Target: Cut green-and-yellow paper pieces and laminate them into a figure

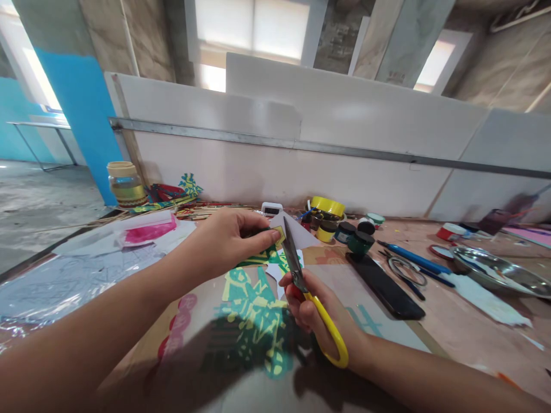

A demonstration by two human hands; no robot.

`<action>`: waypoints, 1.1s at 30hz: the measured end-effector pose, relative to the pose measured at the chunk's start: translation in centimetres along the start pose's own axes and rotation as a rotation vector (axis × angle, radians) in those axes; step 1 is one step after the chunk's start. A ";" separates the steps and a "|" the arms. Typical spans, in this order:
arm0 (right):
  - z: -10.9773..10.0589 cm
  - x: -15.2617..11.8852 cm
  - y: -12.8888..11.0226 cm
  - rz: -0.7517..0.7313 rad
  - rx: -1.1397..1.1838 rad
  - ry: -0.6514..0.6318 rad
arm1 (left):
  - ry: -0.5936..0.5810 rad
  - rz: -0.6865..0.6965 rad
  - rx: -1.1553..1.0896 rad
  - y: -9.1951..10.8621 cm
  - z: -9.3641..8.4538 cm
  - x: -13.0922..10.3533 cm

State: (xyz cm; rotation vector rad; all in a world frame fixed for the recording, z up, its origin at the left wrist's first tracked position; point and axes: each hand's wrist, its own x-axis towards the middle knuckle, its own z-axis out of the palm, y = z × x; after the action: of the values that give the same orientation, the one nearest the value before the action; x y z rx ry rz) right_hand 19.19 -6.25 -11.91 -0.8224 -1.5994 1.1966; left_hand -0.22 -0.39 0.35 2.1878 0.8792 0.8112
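Note:
My left hand [235, 235] is closed, pinching a small yellow and green painted cutout [279, 235] between thumb and fingertips. Wrapped round the yellow handles of a pair of scissors [325, 327] is my right hand [318, 304]. The blades point up and away and lie right beside the cutout's edge; whether they touch it I cannot tell. Below my hands, a green and yellow painted pattern [253, 310] shows on the covered work surface. White paper with green and yellow painting [279, 269] lies between my hands, partly hidden.
Right of my hands lie a black phone [383, 287], a blue pen-like tool [413, 258] and a metal bowl [503, 267]. Several paint jars [360, 243] and a yellow tape roll [328, 205] stand behind. At left are plastic-covered drawings [99, 281] and a lidded jar [127, 183].

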 end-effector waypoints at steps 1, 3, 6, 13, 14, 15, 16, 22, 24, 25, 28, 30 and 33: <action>0.0 0.0 0.0 0.003 -0.003 -0.001 | 0.003 -0.001 0.011 0.0 0.0 0.0; -0.1 0.0 0.0 0.006 -0.010 0.000 | 0.010 -0.001 0.034 -0.1 0.0 0.0; -0.1 0.1 -0.1 -0.008 -0.036 -0.001 | 0.009 0.002 0.041 -0.2 -0.1 -0.1; -0.1 0.0 0.0 -0.026 -0.053 -0.002 | -0.030 0.032 0.062 -0.4 0.0 0.1; -0.2 0.0 0.0 -0.020 -0.055 -0.004 | -0.033 0.036 0.069 -0.4 0.0 0.1; -0.2 0.0 0.0 -0.016 -0.058 -0.005 | -0.034 0.038 0.073 -0.4 0.0 0.1; -0.2 0.0 0.1 -0.014 -0.060 -0.004 | -0.035 0.038 0.072 -0.4 0.0 0.1; -0.3 0.1 0.1 -0.017 -0.058 -0.010 | -0.034 0.039 0.047 -0.1 0.0 0.1; -0.3 0.1 0.2 -0.020 -0.063 -0.009 | -0.027 0.038 0.058 -0.1 0.0 0.1; -0.3 0.2 0.2 -0.020 -0.065 -0.008 | -0.023 0.037 0.065 -0.1 0.0 0.1; -0.3 0.1 0.2 -0.013 -0.070 -0.003 | -0.015 0.033 0.082 0.1 0.1 0.1; -0.3 0.1 0.1 -0.006 -0.072 -0.001 | -0.012 0.028 0.078 0.2 0.1 0.1; -0.2 0.1 0.0 0.008 -0.077 0.005 | -0.005 0.024 0.075 0.3 0.1 0.1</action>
State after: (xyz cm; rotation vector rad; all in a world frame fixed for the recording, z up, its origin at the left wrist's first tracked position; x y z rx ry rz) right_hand 19.29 -6.08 -11.83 -0.8804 -1.6476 1.1435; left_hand 0.06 -0.53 0.54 2.2685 0.8959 0.7952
